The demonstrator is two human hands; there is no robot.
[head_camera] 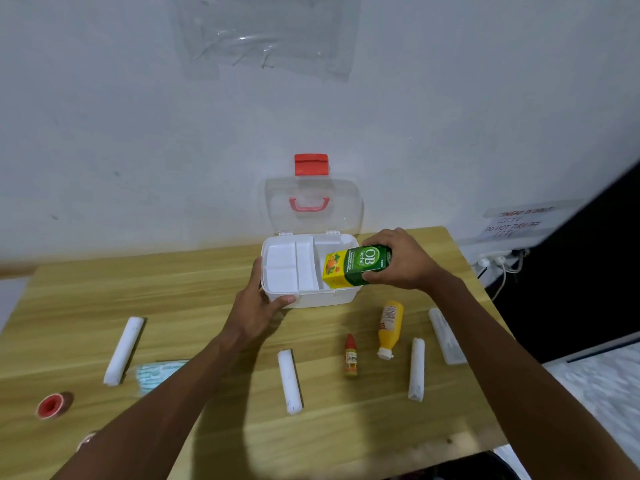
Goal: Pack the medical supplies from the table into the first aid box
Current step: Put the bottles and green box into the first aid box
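Note:
The white first aid box (277, 299) stands open at the back of the wooden table, its clear lid (313, 206) upright with a red latch. My left hand (258, 306) grips the box's front left corner. My right hand (398, 261) holds a green and yellow medicine carton (356, 266) tilted over the box's right compartment. On the table lie three white gauze rolls (124, 349) (290, 381) (416, 368), a small red-capped bottle (350, 355), a yellow bottle (389, 327), a clear flat packet (446, 336), face masks (154, 374) and a red tape roll (52, 405).
The table (207, 271) stands against a white wall. Its right edge drops off next to a dark surface, with a power strip (495, 259) and cables beyond. A taped paper sign (516, 223) hangs at the right.

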